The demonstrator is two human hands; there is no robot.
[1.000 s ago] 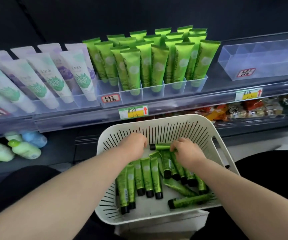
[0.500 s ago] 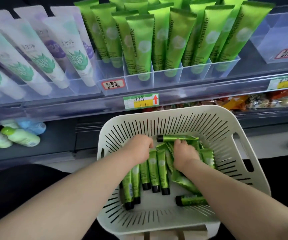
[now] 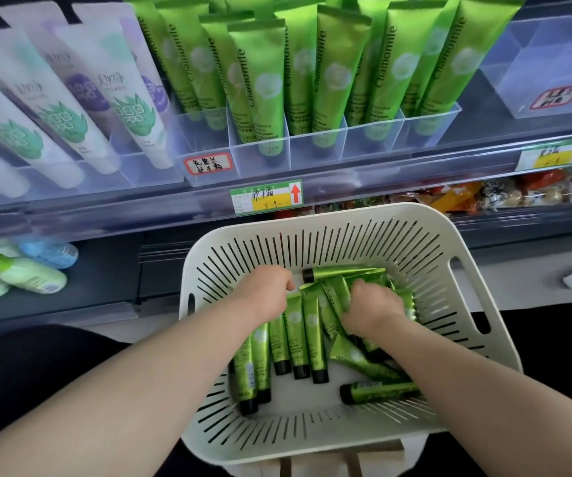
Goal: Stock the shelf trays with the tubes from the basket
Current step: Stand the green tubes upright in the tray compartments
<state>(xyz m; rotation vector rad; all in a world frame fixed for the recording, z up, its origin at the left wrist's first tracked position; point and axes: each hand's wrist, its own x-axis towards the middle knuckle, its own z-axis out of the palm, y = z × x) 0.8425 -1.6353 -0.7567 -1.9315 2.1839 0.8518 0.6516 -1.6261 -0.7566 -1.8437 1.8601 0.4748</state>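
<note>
Basket [image 3: 346,215] holds green tubes [image 3: 313,330]; right hand [image 3: 371,308] grips a bunch, left hand [image 3: 264,291] curls over others, grip unclear.

- Basket [image 3: 467,256]: cream slotted plastic with a rounded rim and handle cut-outs, at 6 o'clock in the view.
- Loose tubes [image 3: 312,339]: metallic green with black caps, marked "Chamomile", lying flat in the basket. One row lies side by side, caps toward 6 o'clock. Others are piled crosswise toward 3 o'clock.
- Far tube [image 3: 343,273]: lies along the basket's 12 o'clock wall, cap toward 9 o'clock.
- Single tube [image 3: 381,392]: lies apart at 5 o'clock, cap toward 9 o'clock.
- Shelf tray [image 3: 374,139]: clear and divided, at 12 o'clock.
- Stocked tubes [image 3: 264,80]: green, standing in the shelf tray, crimped ends up.
</note>
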